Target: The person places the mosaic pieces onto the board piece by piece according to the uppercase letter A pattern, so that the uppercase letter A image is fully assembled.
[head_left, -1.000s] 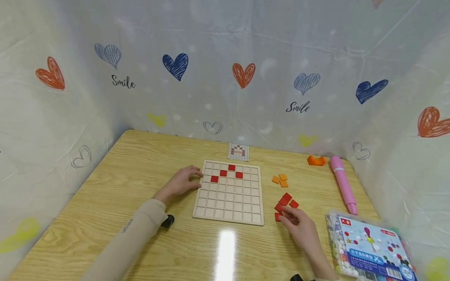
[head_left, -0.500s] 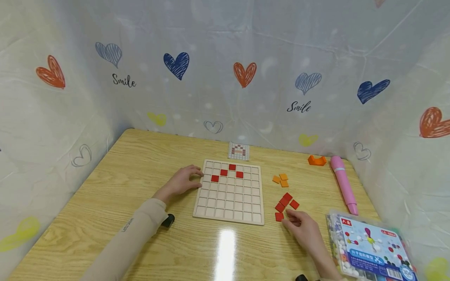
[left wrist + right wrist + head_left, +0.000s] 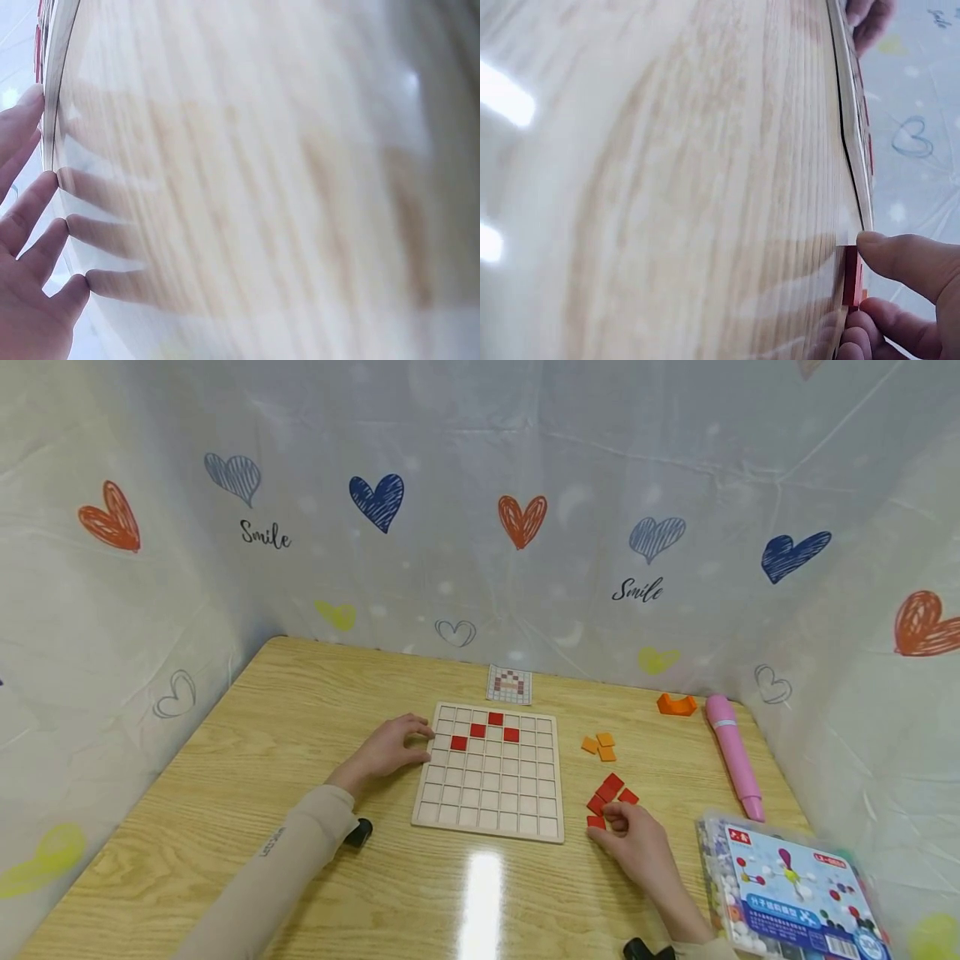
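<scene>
A pale wooden grid board (image 3: 480, 797) lies in the middle of the head view, with several red square tiles set in its upper cells. My left hand (image 3: 384, 747) rests at the board's left edge, fingers loosely spread. To the right of the board, my right hand (image 3: 637, 845) pinches a loose red tile (image 3: 596, 822) between thumb and forefinger. The right wrist view shows that tile (image 3: 852, 276) on the wood, thumb at one edge and forefinger at the other. More red tiles (image 3: 604, 792) lie just beyond these fingers.
Orange tiles (image 3: 606, 753) lie behind the red ones. A small pattern card (image 3: 509, 685) sits beyond the board. At the right are an orange holder (image 3: 677, 705), a pink stick-shaped object (image 3: 733, 756) and a boxed molecular model kit (image 3: 802, 885). A heart-print curtain surrounds the table.
My right hand drew back slightly from the nearest red tile, then came forward to it again, thumb and forefinger now at its edges. My left hand stays at the board.
</scene>
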{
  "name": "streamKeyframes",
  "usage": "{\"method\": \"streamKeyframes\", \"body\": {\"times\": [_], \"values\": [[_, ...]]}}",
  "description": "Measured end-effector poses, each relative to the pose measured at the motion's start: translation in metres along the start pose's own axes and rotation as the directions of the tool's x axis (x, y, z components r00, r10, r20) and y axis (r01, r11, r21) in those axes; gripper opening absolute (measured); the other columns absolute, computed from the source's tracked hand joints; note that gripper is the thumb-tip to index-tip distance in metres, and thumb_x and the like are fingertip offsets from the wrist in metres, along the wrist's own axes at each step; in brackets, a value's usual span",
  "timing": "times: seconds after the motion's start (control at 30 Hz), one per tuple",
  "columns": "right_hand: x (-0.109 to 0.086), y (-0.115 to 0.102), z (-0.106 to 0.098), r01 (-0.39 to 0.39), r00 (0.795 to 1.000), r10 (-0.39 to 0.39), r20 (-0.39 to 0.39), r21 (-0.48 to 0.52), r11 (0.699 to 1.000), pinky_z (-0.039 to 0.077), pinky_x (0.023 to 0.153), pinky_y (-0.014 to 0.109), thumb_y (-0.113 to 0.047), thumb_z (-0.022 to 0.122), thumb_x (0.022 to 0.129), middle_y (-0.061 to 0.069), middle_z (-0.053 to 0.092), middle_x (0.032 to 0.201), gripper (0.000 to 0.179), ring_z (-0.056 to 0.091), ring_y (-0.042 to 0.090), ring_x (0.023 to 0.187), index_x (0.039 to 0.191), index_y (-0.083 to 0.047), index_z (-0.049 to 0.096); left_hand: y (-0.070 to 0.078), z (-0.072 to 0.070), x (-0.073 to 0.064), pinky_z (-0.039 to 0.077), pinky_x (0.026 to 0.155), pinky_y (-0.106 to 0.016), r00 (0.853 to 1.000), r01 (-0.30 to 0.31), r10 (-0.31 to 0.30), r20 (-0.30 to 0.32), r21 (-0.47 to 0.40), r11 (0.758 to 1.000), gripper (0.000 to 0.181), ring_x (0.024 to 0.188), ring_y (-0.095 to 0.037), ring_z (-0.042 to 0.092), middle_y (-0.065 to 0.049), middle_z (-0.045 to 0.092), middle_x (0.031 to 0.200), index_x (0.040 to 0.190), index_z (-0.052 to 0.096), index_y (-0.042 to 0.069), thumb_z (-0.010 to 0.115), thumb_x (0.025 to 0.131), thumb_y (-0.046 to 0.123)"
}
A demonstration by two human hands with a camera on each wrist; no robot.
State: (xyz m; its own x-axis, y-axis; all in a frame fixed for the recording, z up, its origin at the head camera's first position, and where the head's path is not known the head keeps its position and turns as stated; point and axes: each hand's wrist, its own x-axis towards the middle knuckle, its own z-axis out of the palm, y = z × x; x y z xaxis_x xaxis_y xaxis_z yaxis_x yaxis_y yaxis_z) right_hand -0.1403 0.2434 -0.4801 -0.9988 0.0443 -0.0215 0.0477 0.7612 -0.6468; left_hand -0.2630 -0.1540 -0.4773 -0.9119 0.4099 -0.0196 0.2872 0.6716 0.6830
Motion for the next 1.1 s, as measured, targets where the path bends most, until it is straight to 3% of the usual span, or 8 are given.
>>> {"method": "streamKeyframes", "body": {"times": [0.2, 0.47, 0.6, 0.87, 1.1], "values": [[0.0, 0.0, 0.0, 0.021, 1.0, -0.021, -0.003, -0.015, 1.0, 0.053, 0.075, 0.032, -0.016, 0.08, 0.081, 0.007, 0.066, 0.095, 0.032, 0.061, 0.019, 0.085, 0.105, 0.0, 0.068, -0.001, 0.001, 0.001, 0.027, 0.114, -0.055, 1.0, 0.001, -0.001, 0.0, 0.001, 1.0, 0.034, 0.138, -0.041, 0.035, -0.018, 0.048, 0.143, 0.12, 0.067, 0.004, 0.073, 0.089, 0.017], [-0.009, -0.002, -0.005, 0.059, 0.998, -0.059, 0.021, -0.001, 0.998, 0.057, 0.075, 0.031, -0.003, 0.074, 0.083, 0.011, 0.067, 0.104, 0.031, 0.066, 0.024, 0.093, 0.113, 0.0, 0.069, -0.004, 0.002, 0.002, 0.027, 0.115, -0.055, 1.0, 0.002, -0.002, 0.0, 0.013, 1.0, 0.035, 0.138, -0.041, 0.035, -0.018, 0.048, 0.144, 0.122, 0.066, 0.004, 0.072, 0.089, 0.017], [-0.013, 0.0, -0.008, 0.061, 0.998, -0.06, 0.016, -0.033, 0.998, 0.057, 0.076, 0.034, -0.007, 0.076, 0.082, 0.012, 0.066, 0.104, 0.033, 0.065, 0.025, 0.093, 0.114, 0.001, 0.069, -0.003, 0.002, 0.001, 0.025, 0.115, -0.055, 1.0, 0.0, 0.0, -0.004, 0.012, 1.0, 0.035, 0.138, -0.041, 0.034, -0.018, 0.048, 0.144, 0.121, 0.066, 0.005, 0.072, 0.09, 0.017], [-0.014, 0.003, -0.01, 0.047, 0.999, -0.046, 0.024, -0.034, 0.998, 0.055, 0.071, 0.026, -0.01, 0.076, 0.084, 0.01, 0.064, 0.1, 0.027, 0.061, 0.019, 0.087, 0.109, 0.001, 0.071, 0.0, 0.0, 0.0, 0.025, 0.115, -0.056, 1.0, -0.009, 0.009, -0.006, -0.005, 1.0, 0.033, 0.138, -0.042, 0.034, -0.019, 0.048, 0.142, 0.121, 0.066, 0.003, 0.071, 0.09, 0.015], [-0.013, 0.002, -0.008, 0.052, 0.998, -0.05, 0.038, -0.049, 0.997, 0.055, 0.07, 0.029, -0.013, 0.076, 0.084, 0.009, 0.063, 0.098, 0.029, 0.061, 0.018, 0.084, 0.11, -0.002, 0.071, -0.001, -0.001, 0.001, 0.026, 0.114, -0.055, 1.0, -0.015, 0.015, -0.013, -0.002, 1.0, 0.031, 0.137, -0.042, 0.036, -0.02, 0.049, 0.141, 0.12, 0.067, 0.004, 0.07, 0.091, 0.014]]}}
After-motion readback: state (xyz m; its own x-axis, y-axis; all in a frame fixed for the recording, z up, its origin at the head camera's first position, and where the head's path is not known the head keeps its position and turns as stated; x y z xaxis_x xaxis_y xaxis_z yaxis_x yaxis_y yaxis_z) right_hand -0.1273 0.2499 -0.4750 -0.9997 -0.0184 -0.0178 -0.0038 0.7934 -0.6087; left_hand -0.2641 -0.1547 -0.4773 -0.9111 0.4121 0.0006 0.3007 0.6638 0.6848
